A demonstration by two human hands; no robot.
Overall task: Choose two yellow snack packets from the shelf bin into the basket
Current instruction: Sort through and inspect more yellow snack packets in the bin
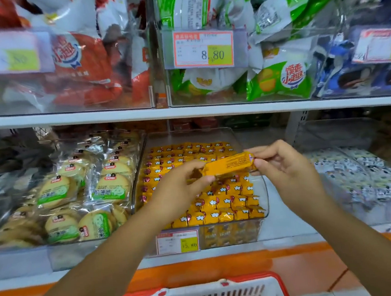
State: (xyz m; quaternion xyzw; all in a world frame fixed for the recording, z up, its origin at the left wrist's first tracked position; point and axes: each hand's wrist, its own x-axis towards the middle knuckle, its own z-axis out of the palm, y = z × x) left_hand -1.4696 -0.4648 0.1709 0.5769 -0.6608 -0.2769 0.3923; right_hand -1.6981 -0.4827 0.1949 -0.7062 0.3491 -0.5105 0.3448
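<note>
Left grip [179,187] and right grip [284,165] share one yellow packet [229,164], each pinching an end between thumb and curled fingers. The packet lies nearly level, its right end slightly higher, and hangs just above the bin [264,189], clear of the yellow packets stacked in rows inside. Both forearms rise from the lower corners and converge over the bin. The left wrist is bent so the palm faces right; the right palm turns left, its lower fingers loosely curled under the packet's end. The basket [250,278], white with a red rim, sits below the bin, and its visible part holds nothing. A price tag [177,242] hangs on the bin's front wall. Cookie packs [107,187] lie left of the bin.
</note>
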